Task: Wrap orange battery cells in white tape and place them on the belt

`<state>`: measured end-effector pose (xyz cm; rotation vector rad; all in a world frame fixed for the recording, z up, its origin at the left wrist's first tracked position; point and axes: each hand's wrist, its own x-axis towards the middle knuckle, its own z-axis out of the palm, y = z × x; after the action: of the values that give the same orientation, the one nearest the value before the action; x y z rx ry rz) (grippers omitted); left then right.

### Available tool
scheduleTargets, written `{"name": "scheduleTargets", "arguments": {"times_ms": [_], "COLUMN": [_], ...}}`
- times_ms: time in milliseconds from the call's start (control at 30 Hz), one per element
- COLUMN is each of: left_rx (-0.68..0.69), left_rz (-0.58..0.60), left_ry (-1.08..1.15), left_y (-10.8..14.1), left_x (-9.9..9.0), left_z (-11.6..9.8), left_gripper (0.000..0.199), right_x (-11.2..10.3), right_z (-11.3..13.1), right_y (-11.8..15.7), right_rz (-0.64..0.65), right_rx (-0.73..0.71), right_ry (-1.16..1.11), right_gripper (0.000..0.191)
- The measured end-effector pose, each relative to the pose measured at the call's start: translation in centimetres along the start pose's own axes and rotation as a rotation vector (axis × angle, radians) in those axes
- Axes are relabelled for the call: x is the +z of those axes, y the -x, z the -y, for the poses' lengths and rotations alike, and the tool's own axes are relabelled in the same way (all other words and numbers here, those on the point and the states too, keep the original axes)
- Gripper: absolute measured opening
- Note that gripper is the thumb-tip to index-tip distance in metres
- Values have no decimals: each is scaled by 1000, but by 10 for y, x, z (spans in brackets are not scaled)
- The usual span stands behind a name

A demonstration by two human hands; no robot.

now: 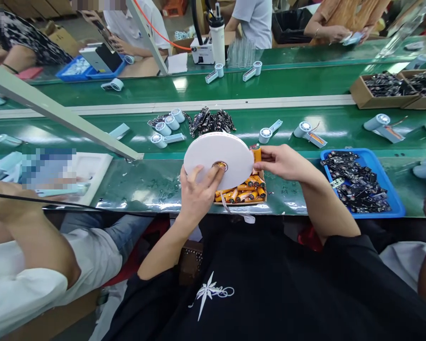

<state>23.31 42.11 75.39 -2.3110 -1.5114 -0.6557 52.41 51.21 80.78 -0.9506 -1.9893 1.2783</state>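
My left hand (199, 196) grips a large white reel (213, 149) from its near side, with fingertips at the hole in its centre. A pale strip (228, 208) hangs below the reel toward the table edge. Between thumb and fingers, my right hand (282, 162) holds an orange cylindrical battery (257, 154) upright at the reel's right rim. Below both hands, partly covered by the reel, sits a small cardboard box (266, 193) full of orange batteries (246, 194). Whether the battery touches the reel I cannot tell.
Behind the reel lie a pile of black circuit boards (213, 121) and several light-blue fan-like units (171, 122). To the right is a blue tray (394, 199) of black boards. A grey metal post (64, 113) slants across the left. Co-workers sit on both sides and opposite.
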Motion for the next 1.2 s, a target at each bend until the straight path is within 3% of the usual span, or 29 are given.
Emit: {"name": "scheduleTargets", "arguments": {"times_ms": [67,167,233,333,433,533,633,733,800,867,933,1000,1100,1200], "left_rx": [-86,-245,-267,-110,-10,85,153,130,120,103,119,166,265,368], "left_rz": [-16,5,75,269,521,732,755,681,677,694,748,815,878,911], "left_ry": [8,37,72,187,279,391,535,551,420,244,111,60,65,98], "left_y": [-5,-4,5,22,21,-19,-95,-188,-243,-281,-302,-308,-307,-309], "left_x": [1,10,18,26,21,9,21,77,129,178,214,234,244,244], "left_z": [-12,-47,-72,-88,-59,-10,10,-21,-61,-100,-128,-141,-134,-113], "left_gripper": [67,69,71,68,86,105,69,46,47,56,59,49,30,28], "right_x": [20,53,54,3,-64,-89,-81,-78,-84,-95,-109,-127,-155,-171], "right_z": [-11,-30,-41,-55,-67,-81,-94,-104,-110,-116,-123,-131,-146,-166], "right_y": [-7,-12,-12,-3,18,48,69,66,53,38,27,25,29,25], "right_rz": [-214,-669,-816,-941,-1127,-1021,-890,-856,-833,-815,-832,-838,-765,-704], "right_rx": [-43,-97,-91,-169,-321,-204,-84,-85,-84,-69,-64,-51,14,43], "right_ry": [-261,-591,-714,-741,-673,-610,-600,-587,-564,-514,-429,-333,-236,-203], "right_gripper": [41,52,51,46,43,58,64,62,63,62,61,65,68,60]}}
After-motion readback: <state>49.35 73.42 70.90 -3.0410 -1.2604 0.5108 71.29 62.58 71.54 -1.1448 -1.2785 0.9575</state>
